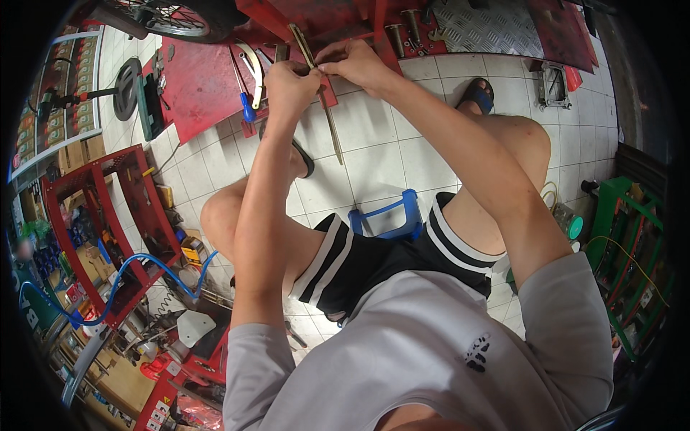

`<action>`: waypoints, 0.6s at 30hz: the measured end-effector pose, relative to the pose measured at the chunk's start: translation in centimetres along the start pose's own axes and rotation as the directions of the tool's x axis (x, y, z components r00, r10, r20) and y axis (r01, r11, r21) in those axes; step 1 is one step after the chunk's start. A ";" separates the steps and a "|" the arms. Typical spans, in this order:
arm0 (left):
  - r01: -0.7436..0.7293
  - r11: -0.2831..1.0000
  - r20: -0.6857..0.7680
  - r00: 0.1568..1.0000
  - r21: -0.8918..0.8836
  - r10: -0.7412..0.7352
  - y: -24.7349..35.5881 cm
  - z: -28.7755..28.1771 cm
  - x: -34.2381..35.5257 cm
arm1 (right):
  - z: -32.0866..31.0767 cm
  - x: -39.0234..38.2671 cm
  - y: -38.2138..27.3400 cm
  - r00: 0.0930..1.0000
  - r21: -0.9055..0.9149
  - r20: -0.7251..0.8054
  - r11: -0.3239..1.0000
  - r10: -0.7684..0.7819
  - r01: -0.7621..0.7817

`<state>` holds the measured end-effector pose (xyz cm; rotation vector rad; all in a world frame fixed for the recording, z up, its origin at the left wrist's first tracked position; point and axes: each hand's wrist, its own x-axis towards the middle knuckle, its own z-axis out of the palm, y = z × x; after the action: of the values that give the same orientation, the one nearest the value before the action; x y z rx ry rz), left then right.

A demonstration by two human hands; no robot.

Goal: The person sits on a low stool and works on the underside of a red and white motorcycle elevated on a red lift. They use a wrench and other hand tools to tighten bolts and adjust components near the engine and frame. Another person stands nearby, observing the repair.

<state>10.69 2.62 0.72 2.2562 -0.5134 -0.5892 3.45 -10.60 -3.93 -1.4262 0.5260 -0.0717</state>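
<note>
A long, narrow gold-coloured chain (331, 129) runs over the edge of the red workbench and hangs toward the floor; its links are too small to make out singly. My left hand (290, 86) is closed, fingertips pinching at the chain by the bench edge. From the other side my right hand (357, 66) meets it, thumb and fingers drawn together beside the chain; what they pinch is too small to tell. Left of my hands lie a blue-handled screwdriver (248, 109) and a cream curved strip (254, 77) on the red bench top (198, 86).
A spoked wheel (176, 18) stands beyond the bench. Bolts (411, 27) and a metal tread plate (489, 29) are at the far right. Between my legs is a blue stool (388, 215). A red rack (108, 230) stands left, a green rack (625, 251) right.
</note>
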 end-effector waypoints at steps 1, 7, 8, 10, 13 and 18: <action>0.003 1.000 -0.007 1.000 0.005 -0.003 -0.1 0.0 0.0 | 0.1 -0.2 -0.1 1.000 -0.023 -0.005 0.999 -0.026 0.026; -0.005 1.000 -0.008 1.000 0.016 0.005 0.0 0.1 0.1 | 0.1 0.1 0.7 1.000 0.109 -0.018 0.994 -0.024 0.026; -0.004 1.000 -0.008 1.000 0.013 0.005 0.1 0.1 0.1 | 0.1 0.1 0.6 1.000 0.186 -0.022 0.983 0.014 -0.009; -0.004 1.000 -0.008 1.000 0.008 0.004 0.2 0.1 0.0 | 0.0 0.2 0.5 0.999 0.170 -0.002 0.985 0.035 -0.034; -0.013 1.000 -0.015 1.000 0.018 0.013 0.3 0.0 -0.1 | 0.0 0.0 0.1 1.000 0.090 -0.017 0.996 0.001 0.001; -0.013 1.000 -0.006 1.000 0.017 0.013 0.3 0.0 -0.1 | -0.2 0.0 -0.1 1.000 0.057 0.013 0.998 -0.010 0.010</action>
<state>10.57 2.53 0.97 2.2686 -0.5319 -0.5735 3.33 -10.80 -3.87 -1.3724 0.5024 -0.0846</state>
